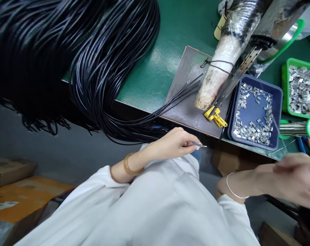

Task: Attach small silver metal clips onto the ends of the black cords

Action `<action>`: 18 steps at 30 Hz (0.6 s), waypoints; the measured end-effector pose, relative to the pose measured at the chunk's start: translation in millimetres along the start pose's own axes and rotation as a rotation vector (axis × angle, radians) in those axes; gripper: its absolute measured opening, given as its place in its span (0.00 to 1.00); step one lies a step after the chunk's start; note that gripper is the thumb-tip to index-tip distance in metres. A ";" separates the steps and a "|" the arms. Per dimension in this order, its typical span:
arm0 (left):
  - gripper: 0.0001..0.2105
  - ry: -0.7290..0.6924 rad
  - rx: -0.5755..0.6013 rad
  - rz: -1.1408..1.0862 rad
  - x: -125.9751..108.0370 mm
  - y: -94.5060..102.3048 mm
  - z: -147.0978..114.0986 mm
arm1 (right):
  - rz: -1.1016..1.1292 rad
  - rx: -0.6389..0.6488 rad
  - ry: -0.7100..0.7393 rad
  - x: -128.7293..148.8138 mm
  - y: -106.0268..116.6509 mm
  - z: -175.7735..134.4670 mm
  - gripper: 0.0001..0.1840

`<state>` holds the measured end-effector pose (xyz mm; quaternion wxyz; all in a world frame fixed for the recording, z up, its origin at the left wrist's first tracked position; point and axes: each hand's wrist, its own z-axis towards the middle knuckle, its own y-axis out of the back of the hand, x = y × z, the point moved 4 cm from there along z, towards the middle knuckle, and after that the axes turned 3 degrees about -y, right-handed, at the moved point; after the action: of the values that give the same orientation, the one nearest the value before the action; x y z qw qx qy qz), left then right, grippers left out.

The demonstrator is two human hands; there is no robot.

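Silvery small piece (202, 145), finger-pinched by the left hand (179, 141), shows in the gap between the brown board's (188, 118) front edge and white clothing (157, 205); blurred right hand (295, 179), finger state unclear.

Bright light, seemingly from above — pale glare on the green tabletop (144, 78), glints along the black cables (114, 51). The floor (70, 153) lies in dim shadow. The right hand (295, 177) is blurred — and wide-angle distortion stretches the edges.
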<state>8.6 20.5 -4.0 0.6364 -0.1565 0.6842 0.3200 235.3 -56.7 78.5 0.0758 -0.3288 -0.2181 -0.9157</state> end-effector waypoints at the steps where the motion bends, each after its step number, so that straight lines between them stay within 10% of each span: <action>1: 0.10 0.012 -0.035 0.000 2.1 2.5 -2.5 | 0.003 -0.036 0.059 0.3 -4.5 3.1 0.13; 4: 0.12 0.012 -0.334 0.017 6.8 22.1 -7.1 | -0.130 0.338 -0.001 -25.9 -33.4 12.5 0.05; 8: 0.10 -0.076 -0.674 0.476 4.3 54.9 -4.0 | -0.494 0.478 0.048 -76.2 -43.9 29.3 0.09; 13: 0.10 0.002 -0.604 0.878 9.6 69.6 12.2 | -0.559 0.659 0.020 -98.9 -59.6 41.5 0.10; 18: 0.06 -0.076 -0.527 0.672 -7.9 59.4 2.9 | -0.605 0.702 0.093 -89.0 -70.5 43.4 0.10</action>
<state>-25.0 65.1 17.9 0.4597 -0.0702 0.5683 0.6788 308.8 25.4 27.3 -0.0782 -0.1635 -0.5973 -0.7813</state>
